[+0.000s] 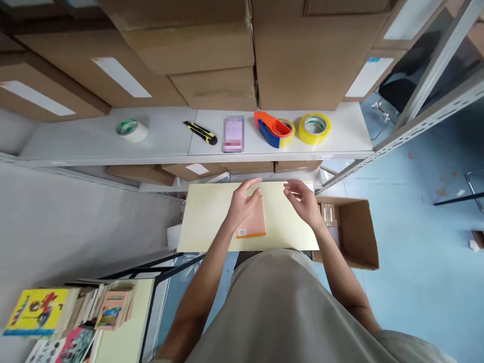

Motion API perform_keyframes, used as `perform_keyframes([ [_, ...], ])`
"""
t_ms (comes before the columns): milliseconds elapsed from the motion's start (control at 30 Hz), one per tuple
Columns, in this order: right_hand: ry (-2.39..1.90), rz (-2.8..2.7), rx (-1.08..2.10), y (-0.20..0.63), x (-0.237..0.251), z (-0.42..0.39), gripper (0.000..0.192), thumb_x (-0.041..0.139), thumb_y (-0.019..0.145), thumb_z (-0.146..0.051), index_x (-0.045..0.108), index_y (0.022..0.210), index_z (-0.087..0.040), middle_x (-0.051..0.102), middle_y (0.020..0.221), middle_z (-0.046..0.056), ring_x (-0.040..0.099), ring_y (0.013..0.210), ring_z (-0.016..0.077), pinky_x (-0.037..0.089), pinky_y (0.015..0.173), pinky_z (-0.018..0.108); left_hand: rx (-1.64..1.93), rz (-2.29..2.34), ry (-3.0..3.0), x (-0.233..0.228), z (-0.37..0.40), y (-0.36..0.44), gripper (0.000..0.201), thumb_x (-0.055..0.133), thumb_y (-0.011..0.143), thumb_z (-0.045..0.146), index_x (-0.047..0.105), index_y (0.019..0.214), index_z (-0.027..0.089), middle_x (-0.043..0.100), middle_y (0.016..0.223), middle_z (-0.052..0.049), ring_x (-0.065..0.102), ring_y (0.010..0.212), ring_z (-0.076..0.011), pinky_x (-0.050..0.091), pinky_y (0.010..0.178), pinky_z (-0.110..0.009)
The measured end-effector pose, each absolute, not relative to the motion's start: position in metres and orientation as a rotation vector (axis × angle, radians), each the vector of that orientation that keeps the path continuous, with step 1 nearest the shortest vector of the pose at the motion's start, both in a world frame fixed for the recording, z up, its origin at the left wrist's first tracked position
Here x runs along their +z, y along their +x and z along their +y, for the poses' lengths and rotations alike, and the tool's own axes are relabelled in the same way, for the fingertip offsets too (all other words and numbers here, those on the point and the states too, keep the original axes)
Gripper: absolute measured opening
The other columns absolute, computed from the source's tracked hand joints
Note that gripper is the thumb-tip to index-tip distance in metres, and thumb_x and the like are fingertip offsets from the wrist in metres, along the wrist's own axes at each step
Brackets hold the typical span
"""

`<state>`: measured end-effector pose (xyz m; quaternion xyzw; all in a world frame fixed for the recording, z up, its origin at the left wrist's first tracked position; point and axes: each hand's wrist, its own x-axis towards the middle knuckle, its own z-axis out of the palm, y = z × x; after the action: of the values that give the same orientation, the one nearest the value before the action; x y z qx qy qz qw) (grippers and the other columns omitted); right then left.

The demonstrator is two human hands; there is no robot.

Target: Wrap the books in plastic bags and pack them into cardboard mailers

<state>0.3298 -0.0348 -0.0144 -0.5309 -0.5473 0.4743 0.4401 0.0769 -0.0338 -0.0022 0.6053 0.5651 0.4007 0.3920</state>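
A thin salmon-pink book (252, 224), with a barcode in its lower left corner and an orange strip along the near edge, lies flat on the pale yellow board (212, 217) in front of me. My left hand (244, 201) hovers over the book's upper left part and hides some of it; its fingers are apart and it holds nothing. To the right, above the board, is my right hand (302, 201), fingers curved and apart, with nothing in it. A gap separates the two hands.
A grey shelf (162, 146) beyond the board bears a utility knife (200, 132), a phone (233, 133), a tape dispenser (274, 130), tape rolls (314, 127) and large cartons (295, 60). An open carton (357, 232) stands right. Books (41, 310) are stacked at lower left.
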Motion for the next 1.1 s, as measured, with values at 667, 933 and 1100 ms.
perform_keyframes([
  [667, -0.873, -1.832, 0.993, 0.117, 0.087, 0.089, 0.047, 0.075, 0.107, -0.063, 0.078, 0.141, -0.029, 0.083, 0.145, 0.01, 0.079, 0.133, 0.0305, 0.066, 0.119, 0.051, 1.369, 1.529, 1.698, 0.099, -0.014, -0.051, 0.043, 0.069, 0.112, 0.035, 0.075, 0.153, 0.026, 0.082, 0.155, -0.01, 0.076, 0.148, -0.0281, 0.058, 0.133, -0.046],
  [933, -1.362, -2.125, 0.643, 0.017, 0.051, 0.179, 0.041, 0.07, 0.106, -0.021, 0.078, 0.145, -0.015, 0.076, 0.153, 0.022, 0.076, 0.137, 0.0379, 0.059, 0.124, 0.052, 1.311, 1.586, 1.613, 0.076, -0.043, -0.119, 0.034, 0.069, 0.113, 0.038, 0.08, 0.142, 0.026, 0.085, 0.15, -0.01, 0.079, 0.144, -0.0297, 0.061, 0.13, -0.049],
  [1100, -1.591, -2.231, 0.5, -0.01, 0.022, 0.216, 0.045, 0.067, 0.104, -0.015, 0.077, 0.148, -0.015, 0.077, 0.149, 0.024, 0.075, 0.136, 0.0398, 0.059, 0.121, 0.057, 1.233, 1.66, 1.585, 0.054, -0.079, -0.162, 0.03, 0.067, 0.114, 0.036, 0.081, 0.139, 0.028, 0.085, 0.149, -0.008, 0.079, 0.143, -0.029, 0.061, 0.13, -0.047],
])
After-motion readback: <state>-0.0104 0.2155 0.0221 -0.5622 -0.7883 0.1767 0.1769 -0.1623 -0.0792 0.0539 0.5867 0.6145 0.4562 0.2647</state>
